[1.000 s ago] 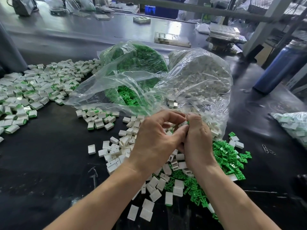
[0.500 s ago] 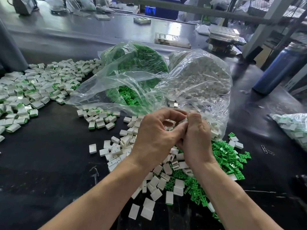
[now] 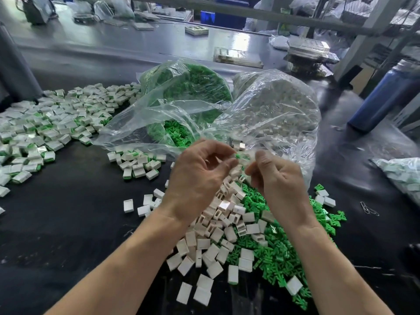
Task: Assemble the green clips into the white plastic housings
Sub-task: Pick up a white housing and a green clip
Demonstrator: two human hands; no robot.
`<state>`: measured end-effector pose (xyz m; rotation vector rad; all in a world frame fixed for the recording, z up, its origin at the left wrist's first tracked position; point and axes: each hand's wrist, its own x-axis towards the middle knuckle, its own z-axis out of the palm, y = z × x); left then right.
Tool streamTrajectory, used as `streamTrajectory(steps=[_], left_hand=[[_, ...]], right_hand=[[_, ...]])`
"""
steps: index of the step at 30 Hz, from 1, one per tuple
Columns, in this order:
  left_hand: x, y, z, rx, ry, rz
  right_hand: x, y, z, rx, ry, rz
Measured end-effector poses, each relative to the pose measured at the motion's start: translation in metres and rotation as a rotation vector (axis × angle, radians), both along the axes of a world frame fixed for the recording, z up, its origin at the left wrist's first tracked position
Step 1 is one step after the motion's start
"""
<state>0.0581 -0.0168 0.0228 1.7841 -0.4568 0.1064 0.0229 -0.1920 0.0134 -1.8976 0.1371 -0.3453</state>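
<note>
— Two hands are what we have up over the heap. Our left hand [image 3: 200, 178] has its fingers curled, thumb and forefinger pinching a small piece [image 3: 238, 156] that shows a bit of green at its tip. Whether that is a clip alone or one seated in a housing, we cannot tell.

— And our right hand [image 3: 279, 178]?

— Fingers curled inward, just beside the left, a small gap between the two. What it holds, if anything, we cannot make out; the fingertips are hidden.

— Where do the parts lie?

— Below our wrists. The white housings [image 3: 218, 244] are small, boxy, matte plastic shells, some showing an open rectangular slot. The green clips [image 3: 272, 255] are bright, glossy, branched little shapes, piled to the right of the white ones and partly under them.

— And the bags?

— Thin, crinkled, clear film. One bag [image 3: 188, 87] bulges with green clips, its mouth open toward us; the other bag [image 3: 279, 103] beside it holds white housings. To our left spreads a wide heap of assembled pieces [image 3: 52, 128], white with green edges, and a smaller cluster [image 3: 138, 164] nearer the hands.

— The surface?

— We work on a black mat [image 3: 68, 223], smooth and dull. Beyond it, a grey bench [image 3: 113, 48] with a sheen, a blue cylinder [image 3: 384, 98] to our right, and a paper clip [image 3: 369, 209] on the mat.
</note>
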Motion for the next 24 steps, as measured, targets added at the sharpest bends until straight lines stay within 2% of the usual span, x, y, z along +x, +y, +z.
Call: streamTrajectory(steps=[5, 9, 15, 21, 24], left_hand=[[0.018, 0.029, -0.006, 0.115, 0.001, 0.159], [0.030, 0.053, -0.010, 0.367, -0.047, 0.331], [0.045, 0.077, -0.020, 0.536, 0.052, 0.506], [0.056, 0.086, -0.027, 0.496, 0.115, 0.537], [0.051, 0.080, -0.021, 0.553, 0.084, 0.560]], right_hand=[[0.003, -0.025, -0.003, -0.339, 0.119, -0.073], [0.004, -0.036, -0.004, -0.476, 0.228, -0.112], [0.005, -0.039, -0.007, -0.501, 0.301, -0.088], [0.005, -0.038, -0.009, -0.482, 0.278, -0.136], [0.006, -0.039, -0.008, -0.508, 0.276, -0.147]])
